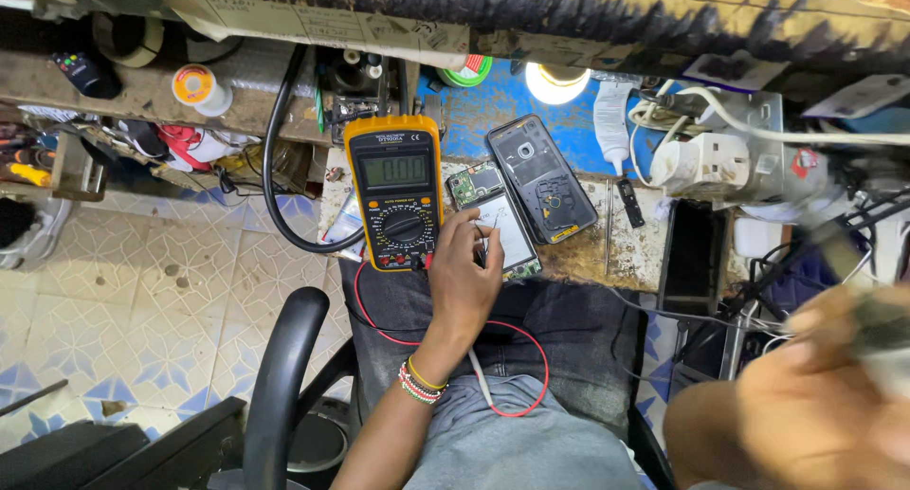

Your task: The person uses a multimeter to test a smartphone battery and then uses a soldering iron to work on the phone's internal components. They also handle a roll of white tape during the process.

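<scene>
My left hand [464,272] rests at the bench's front edge, its fingers pinched on thin metal tweezers [489,232] that touch a phone circuit board with a white screen [505,226]. A yellow multimeter [393,194] lies just left of this hand, with its red lead [531,343] looping over my lap. A dark phone back housing [541,179] lies behind the board. My right hand [815,395] is blurred at the lower right, close to the camera, and seems to grip a pale blurred object [886,343]; what it is cannot be made out.
A lit bulb [555,81] glows at the back of the bench. A black phone [694,255] lies at the right, near a white power adapter [700,160] and tangled cables. A solder spool [199,88] sits on the left shelf. A black chair arm [282,376] rises beside my left leg.
</scene>
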